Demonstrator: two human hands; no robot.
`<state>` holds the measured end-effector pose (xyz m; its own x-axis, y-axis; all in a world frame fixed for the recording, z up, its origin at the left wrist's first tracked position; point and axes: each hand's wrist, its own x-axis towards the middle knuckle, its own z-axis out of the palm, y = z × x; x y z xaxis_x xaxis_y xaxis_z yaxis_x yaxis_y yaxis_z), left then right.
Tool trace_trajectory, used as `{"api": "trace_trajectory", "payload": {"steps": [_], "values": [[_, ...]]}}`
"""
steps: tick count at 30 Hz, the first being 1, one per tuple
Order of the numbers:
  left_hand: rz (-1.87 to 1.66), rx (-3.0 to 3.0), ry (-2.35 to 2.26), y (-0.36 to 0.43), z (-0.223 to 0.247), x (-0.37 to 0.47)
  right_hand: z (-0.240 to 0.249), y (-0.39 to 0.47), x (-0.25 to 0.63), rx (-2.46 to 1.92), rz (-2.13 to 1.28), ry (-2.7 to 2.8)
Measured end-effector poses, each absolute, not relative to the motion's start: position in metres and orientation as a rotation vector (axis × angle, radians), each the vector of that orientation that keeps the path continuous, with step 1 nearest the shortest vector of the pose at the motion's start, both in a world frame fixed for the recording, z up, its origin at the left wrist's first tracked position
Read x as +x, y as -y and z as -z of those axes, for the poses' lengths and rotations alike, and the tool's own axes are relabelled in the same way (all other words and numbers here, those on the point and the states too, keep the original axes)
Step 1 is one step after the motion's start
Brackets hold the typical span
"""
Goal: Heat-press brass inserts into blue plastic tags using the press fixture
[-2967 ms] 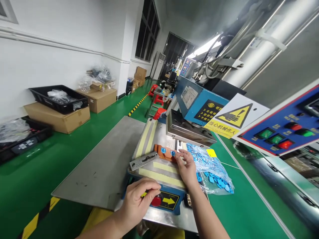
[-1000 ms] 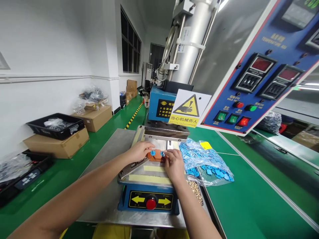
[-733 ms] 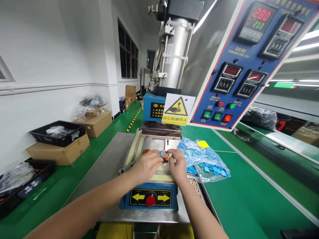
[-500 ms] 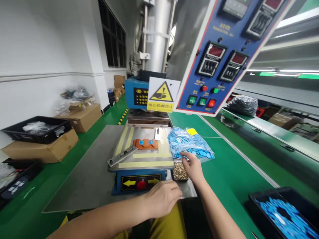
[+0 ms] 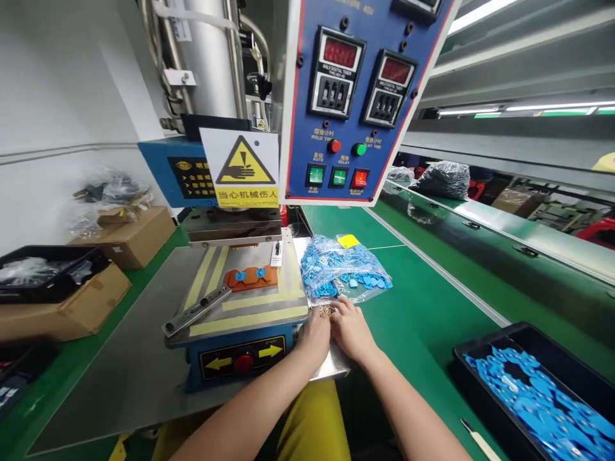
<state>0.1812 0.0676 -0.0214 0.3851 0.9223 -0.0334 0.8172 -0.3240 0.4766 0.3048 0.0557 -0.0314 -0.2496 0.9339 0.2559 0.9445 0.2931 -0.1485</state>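
Observation:
Both hands are together at the small box of gold-coloured metal pieces (image 5: 327, 310), right of the press table. My left hand (image 5: 314, 336) is over the box's left side, fingers curled down, tips hidden. My right hand (image 5: 352, 328) bends its closed fingers over the right side; what they hold, if anything, is hidden. Just beyond lies a clear plastic bag of blue plastic parts (image 5: 343, 266). On the taped press table, an orange fixture (image 5: 250, 278) carries two blue pieces (image 5: 260, 273), with a metal bar (image 5: 196, 312) lying slanted before it.
The press head (image 5: 235, 224) hangs above the table's back, beside a warning sign (image 5: 245, 168) and a blue control panel (image 5: 346, 147). A red button (image 5: 243, 363) is on the table's front. A black tray of blue parts (image 5: 538, 397) and a light-handled tool (image 5: 480, 442) are at right.
My left hand has moved forward from the table's front edge to the box of metal pieces. My right hand has come from the bag's edge to the box. The view has turned right.

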Motion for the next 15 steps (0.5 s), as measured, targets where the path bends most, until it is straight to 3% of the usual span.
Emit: {"api": "trace_trajectory", "payload": {"steps": [8, 15], "values": [[-0.335, 2.236, -1.448, -0.078, 0.026, 0.183, 0.042, -0.056, 0.306, -1.581, -0.055, 2.169], [-0.49, 2.279, -1.397, -0.076, 0.036, 0.177, 0.041, -0.058, 0.325, -1.391, -0.474, 1.733]]}}
